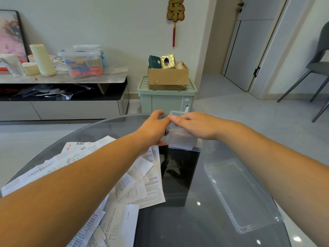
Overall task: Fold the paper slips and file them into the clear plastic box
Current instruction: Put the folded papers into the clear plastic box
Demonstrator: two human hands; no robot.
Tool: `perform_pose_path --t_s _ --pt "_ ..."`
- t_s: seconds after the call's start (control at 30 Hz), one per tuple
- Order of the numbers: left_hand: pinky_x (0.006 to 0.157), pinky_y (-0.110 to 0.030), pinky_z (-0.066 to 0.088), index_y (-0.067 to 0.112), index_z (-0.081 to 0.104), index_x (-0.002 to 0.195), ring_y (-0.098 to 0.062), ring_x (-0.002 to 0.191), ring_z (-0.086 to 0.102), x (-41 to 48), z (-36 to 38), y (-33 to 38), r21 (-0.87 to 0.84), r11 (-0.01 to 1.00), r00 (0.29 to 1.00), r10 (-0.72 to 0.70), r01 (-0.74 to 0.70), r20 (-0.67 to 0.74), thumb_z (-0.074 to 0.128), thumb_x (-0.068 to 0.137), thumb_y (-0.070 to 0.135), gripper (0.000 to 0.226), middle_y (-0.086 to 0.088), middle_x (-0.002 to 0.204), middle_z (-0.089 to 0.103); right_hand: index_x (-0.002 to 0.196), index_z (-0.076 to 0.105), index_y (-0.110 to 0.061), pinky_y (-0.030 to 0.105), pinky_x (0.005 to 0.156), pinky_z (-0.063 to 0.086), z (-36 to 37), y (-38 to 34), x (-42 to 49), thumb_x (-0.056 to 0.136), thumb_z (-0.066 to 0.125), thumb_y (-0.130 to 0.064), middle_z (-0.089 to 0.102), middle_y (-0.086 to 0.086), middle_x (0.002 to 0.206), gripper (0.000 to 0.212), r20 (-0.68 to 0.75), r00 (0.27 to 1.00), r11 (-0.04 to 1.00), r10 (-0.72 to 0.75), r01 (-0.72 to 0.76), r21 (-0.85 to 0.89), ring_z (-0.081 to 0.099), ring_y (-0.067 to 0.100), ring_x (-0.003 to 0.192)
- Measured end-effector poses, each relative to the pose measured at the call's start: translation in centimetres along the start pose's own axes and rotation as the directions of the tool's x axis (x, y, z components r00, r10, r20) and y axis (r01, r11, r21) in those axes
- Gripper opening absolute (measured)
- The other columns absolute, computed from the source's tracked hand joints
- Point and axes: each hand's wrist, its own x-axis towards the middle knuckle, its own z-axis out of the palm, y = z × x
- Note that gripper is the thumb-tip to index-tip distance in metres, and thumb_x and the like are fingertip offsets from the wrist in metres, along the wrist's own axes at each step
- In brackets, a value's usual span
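Note:
A clear plastic box [181, 141] stands at the far side of the round glass table [187, 220], with white folded slips showing through its wall. My left hand [153, 129] is against the box's left side, fingers over its far left corner and thumb low at the near corner. My right hand [194, 124] lies across the top of the box, fingers curled at its left rim; whether they pinch a slip is hidden. A loose heap of printed paper slips [135, 186] covers the table's left half, under my left forearm.
The box's clear lid [242, 195] lies flat on the table at the right. Beyond the table stand a green storage bin [166, 99] with a cardboard box on it, a low TV cabinet [62, 97] at the left, and a grey chair [318, 68] at the right.

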Motion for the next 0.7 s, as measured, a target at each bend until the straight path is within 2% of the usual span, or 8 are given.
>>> perform_pose_path --t_s 0.17,0.33,0.5,0.7 --pt "0.07 -0.033 0.058 0.025 0.035 0.148 -0.019 0.103 0.06 0.1 -0.1 -0.1 -0.004 1.0 1.0 -0.015 0.015 -0.026 0.048 0.102 0.041 0.05 0.0 0.111 0.055 0.138 0.055 -0.031 0.042 0.113 0.037 -0.1 0.0 0.4 0.09 0.023 -0.081 0.052 -0.008 0.146 0.076 0.006 1.0 1.0 0.02 -0.02 0.001 0.048 0.016 0.13" --pt "0.073 -0.034 0.059 0.023 0.039 0.142 -0.019 0.103 0.062 0.2 -0.2 -0.2 0.017 0.999 0.999 -0.027 0.028 -0.044 0.046 0.101 0.046 0.048 -0.002 0.114 0.057 0.148 0.046 -0.034 0.047 0.117 0.032 0.0 0.1 1.4 0.07 0.015 -0.096 0.046 -0.006 0.153 0.104 0.038 0.996 0.997 0.077 -0.077 -0.008 0.044 0.019 0.138" --pt "0.073 -0.035 0.06 0.023 0.041 0.14 -0.02 0.106 0.062 0.1 -0.3 -0.1 0.016 0.999 0.998 -0.047 0.047 -0.048 0.046 0.101 0.051 0.048 -0.005 0.118 0.059 0.154 0.036 -0.033 0.047 0.119 0.029 0.0 -0.1 1.6 0.078 0.011 -0.091 0.042 -0.004 0.156 0.098 0.091 0.993 0.997 0.079 -0.078 -0.008 0.041 0.021 0.141" --pt "0.073 -0.035 0.059 0.021 0.038 0.145 -0.023 0.112 0.06 -0.2 -0.7 -0.1 0.009 0.998 0.997 -0.062 0.063 -0.044 0.042 0.103 0.05 0.051 -0.008 0.134 0.053 0.149 0.045 -0.027 0.046 0.118 0.03 -0.3 -0.4 0.9 0.089 0.013 -0.081 0.046 0.001 0.153 0.087 0.044 0.995 0.995 0.088 -0.086 -0.043 0.042 0.023 0.14"
